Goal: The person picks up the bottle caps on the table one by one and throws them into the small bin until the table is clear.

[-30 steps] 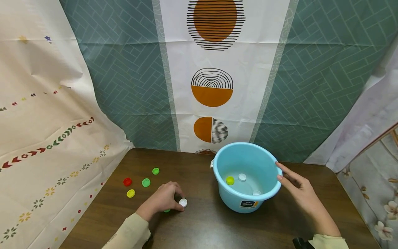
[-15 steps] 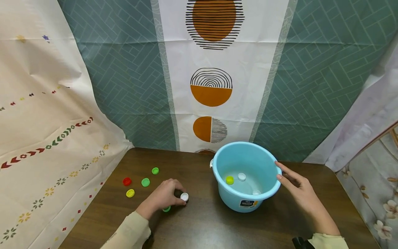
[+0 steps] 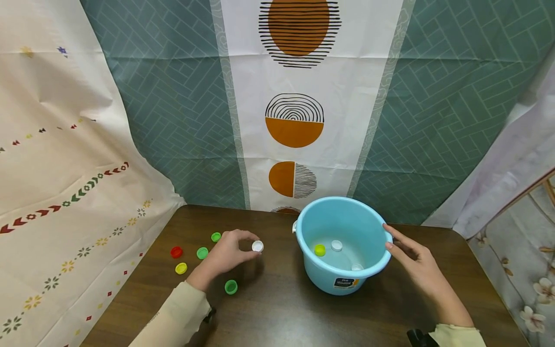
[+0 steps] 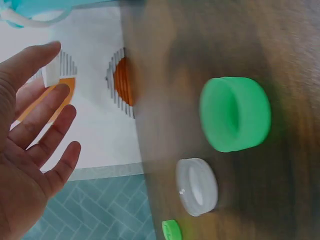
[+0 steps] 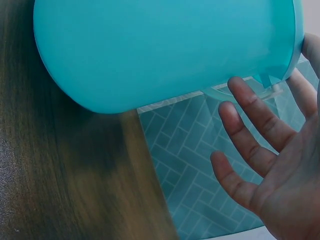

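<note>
The left hand (image 3: 226, 251) pinches a white bottle cap (image 3: 257, 246) over a dark wooden table (image 3: 277, 318), left of a light-blue bucket (image 3: 322, 277) near the back edge; the right hand (image 3: 417, 265), straight-fingered, touches the bucket's rim. The cap, likely light, stiff plastic, suits a side-wall pinch. A translucent cap (image 4: 197, 187) shows only from the left wrist; the table's front edge is cut off.
</note>
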{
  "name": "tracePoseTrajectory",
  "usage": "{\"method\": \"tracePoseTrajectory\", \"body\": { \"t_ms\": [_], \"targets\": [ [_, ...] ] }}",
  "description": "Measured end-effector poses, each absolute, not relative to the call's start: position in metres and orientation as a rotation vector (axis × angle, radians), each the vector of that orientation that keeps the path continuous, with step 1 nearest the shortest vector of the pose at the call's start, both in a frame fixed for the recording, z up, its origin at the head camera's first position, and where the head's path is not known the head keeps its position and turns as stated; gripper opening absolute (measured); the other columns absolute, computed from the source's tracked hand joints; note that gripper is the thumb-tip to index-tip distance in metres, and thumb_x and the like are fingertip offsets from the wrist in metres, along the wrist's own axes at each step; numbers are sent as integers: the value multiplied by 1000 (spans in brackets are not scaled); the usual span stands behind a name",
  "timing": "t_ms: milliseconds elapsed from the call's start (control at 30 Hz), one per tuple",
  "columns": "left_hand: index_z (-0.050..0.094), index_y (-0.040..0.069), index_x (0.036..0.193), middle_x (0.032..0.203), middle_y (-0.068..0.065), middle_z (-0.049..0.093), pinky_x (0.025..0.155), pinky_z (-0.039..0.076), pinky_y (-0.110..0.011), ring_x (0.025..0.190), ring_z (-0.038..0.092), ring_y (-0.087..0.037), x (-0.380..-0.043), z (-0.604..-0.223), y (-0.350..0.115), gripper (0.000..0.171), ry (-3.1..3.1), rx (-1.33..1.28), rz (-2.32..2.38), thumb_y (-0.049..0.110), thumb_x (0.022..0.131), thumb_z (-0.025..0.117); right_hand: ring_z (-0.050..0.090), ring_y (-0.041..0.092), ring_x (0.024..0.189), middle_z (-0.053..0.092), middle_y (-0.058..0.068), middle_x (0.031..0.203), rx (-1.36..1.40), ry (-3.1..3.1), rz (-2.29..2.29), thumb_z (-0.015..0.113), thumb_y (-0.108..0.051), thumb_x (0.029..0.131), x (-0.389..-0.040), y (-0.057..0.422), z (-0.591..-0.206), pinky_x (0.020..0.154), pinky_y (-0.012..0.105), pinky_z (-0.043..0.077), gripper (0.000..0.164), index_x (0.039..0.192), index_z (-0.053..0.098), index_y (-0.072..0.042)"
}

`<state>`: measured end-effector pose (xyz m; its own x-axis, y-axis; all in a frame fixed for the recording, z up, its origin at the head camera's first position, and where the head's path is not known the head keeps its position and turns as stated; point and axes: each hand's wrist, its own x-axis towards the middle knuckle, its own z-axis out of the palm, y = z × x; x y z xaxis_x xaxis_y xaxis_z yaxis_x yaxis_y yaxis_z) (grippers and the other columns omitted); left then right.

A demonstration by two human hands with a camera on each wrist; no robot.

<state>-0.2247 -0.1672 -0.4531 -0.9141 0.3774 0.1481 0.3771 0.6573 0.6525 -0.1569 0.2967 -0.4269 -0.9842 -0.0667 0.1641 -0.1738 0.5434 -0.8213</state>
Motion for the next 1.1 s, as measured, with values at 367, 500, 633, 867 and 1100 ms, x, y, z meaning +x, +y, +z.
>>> {"method": "tracePoseTrajectory", "body": {
  "t_ms": [367, 500, 633, 867, 1100],
  "targets": [
    [68, 29, 105, 96, 18, 68, 85, 50, -36, 94, 61, -5, -230, -441, -166, 31, 2943, 580, 1398, 36, 76, 77, 57, -4, 103, 51, 8, 138, 206, -2669, 1427, 50, -34, 96, -156, 295, -427, 78, 16, 49, 47, 142, 39, -33],
    [66, 30, 106, 95, 18, 68, 86, 50, -38, 95, 61, -4, -231, -439, -165, 33, 2932, 528, 1480, 40, 75, 76, 57, -3, 104, 51, 7, 137, 214, -2666, 1427, 50, -32, 96, -155, 296, -426, 78, 16, 48, 47, 142, 38, -34],
    [66, 31, 105, 94, 15, 68, 83, 49, -38, 94, 61, -8, -232, -435, -163, 35, 2926, 473, 1564, 43, 74, 76, 58, -1, 105, 51, 6, 137, 225, -2657, 1444, 50, -31, 97, -155, 296, -425, 79, 15, 48, 47, 142, 37, -34],
    [69, 30, 100, 92, 9, 68, 82, 46, -41, 94, 59, -21, -234, -428, -156, 32, 2901, 374, 1760, 40, 72, 79, 57, -2, 106, 50, 6, 138, 203, -2668, 1431, 50, -33, 96, -156, 296, -426, 79, 15, 48, 47, 142, 38, -35],
    [69, 25, 102, 95, 3, 69, 82, 50, -42, 91, 62, -21, -239, -419, -148, 33, 2842, 391, 1878, 36, 72, 79, 57, -4, 105, 52, 7, 136, 196, -2665, 1424, 50, -33, 96, -156, 296, -427, 79, 15, 48, 47, 141, 39, -34]
  ]
}}
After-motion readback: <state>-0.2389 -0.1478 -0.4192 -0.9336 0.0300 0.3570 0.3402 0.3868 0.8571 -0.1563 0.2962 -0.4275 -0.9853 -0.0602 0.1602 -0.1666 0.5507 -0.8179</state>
